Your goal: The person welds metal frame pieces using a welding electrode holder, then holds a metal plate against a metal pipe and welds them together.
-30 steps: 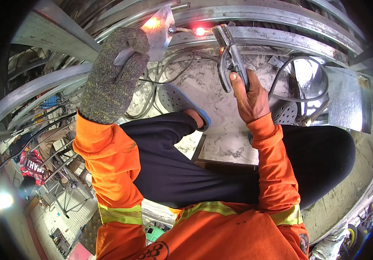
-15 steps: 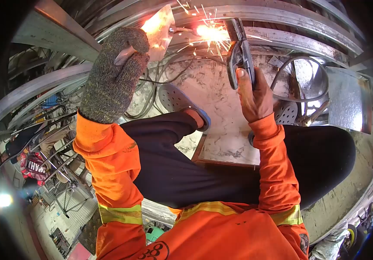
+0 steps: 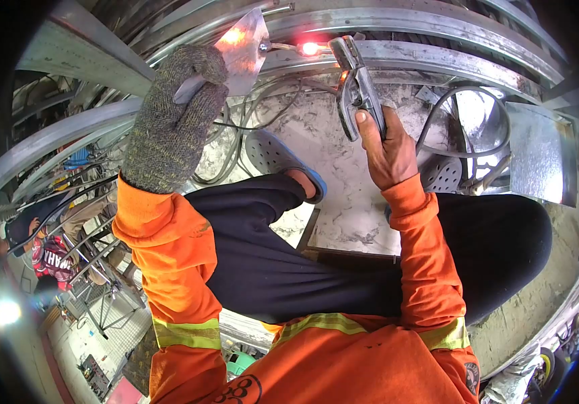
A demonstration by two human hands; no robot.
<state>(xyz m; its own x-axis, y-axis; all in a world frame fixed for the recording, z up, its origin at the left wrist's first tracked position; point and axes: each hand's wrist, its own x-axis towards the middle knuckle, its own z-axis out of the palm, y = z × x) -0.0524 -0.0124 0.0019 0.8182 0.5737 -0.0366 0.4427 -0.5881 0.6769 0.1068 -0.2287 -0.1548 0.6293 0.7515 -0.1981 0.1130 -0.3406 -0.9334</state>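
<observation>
My left hand (image 3: 176,118), in a thick dark knitted glove, is closed around a thin metal plate (image 3: 244,57). Orange light shines on the plate's upper part. Bare and closed, my right hand (image 3: 392,149) grips the handle of a welding electrode holder (image 3: 362,87), its jaws pointing up and left. A short thin rod (image 3: 284,46) spans from a small round spot at the plate's right edge toward those jaws. Red light glows at the rod's right end, close to the jaws; whether the jaws clamp it I cannot tell.
Long metal bars (image 3: 411,23) curve across the top. Black cables (image 3: 239,145) lie by my shoe (image 3: 283,161), with another cable loop at right. A metal sheet (image 3: 542,155) stands at far right. Lower left, a person in a red shirt (image 3: 52,259) is beside metal frames.
The bright shower of sparks has died down to a small red glow. My right hand and the electrode holder have shifted slightly left and tilted. My left hand has barely moved.
</observation>
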